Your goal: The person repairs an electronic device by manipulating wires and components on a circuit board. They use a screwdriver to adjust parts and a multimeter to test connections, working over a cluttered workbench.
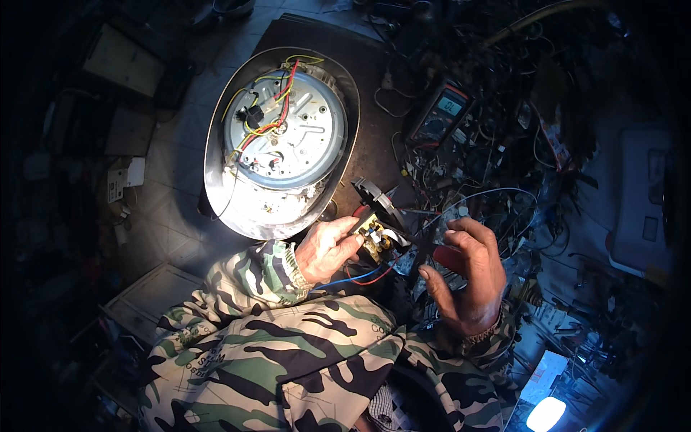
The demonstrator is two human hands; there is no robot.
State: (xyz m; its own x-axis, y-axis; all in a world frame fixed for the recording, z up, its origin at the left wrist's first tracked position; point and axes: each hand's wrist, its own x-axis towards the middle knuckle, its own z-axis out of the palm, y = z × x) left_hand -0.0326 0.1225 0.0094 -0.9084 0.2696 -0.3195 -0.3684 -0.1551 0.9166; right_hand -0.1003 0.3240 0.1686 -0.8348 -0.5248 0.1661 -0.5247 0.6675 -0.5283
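Observation:
My left hand (327, 250) is closed on the edge of a small circuit board (375, 239) with yellow and pale parts on it. Against the board's far side is a dark round part with a grey rim (379, 199). Blue and red wires (353, 280) trail below the board toward my sleeve. My right hand (468, 273) is curled, thumb apart from the fingertips, around a red-and-black tool (449, 259) whose kind I cannot make out. Beyond my left hand lies an oval metal appliance housing (214, 183), its round metal plate (306, 137) crossed by red, yellow and black wires.
A red-and-black multimeter (440, 115) with a lit display lies beyond my right hand. Tangled wires and small parts (504, 173) crowd the right side. A lit lamp (546, 414) glows at the lower right, and a grey plastic case (640, 201) stands at the far right.

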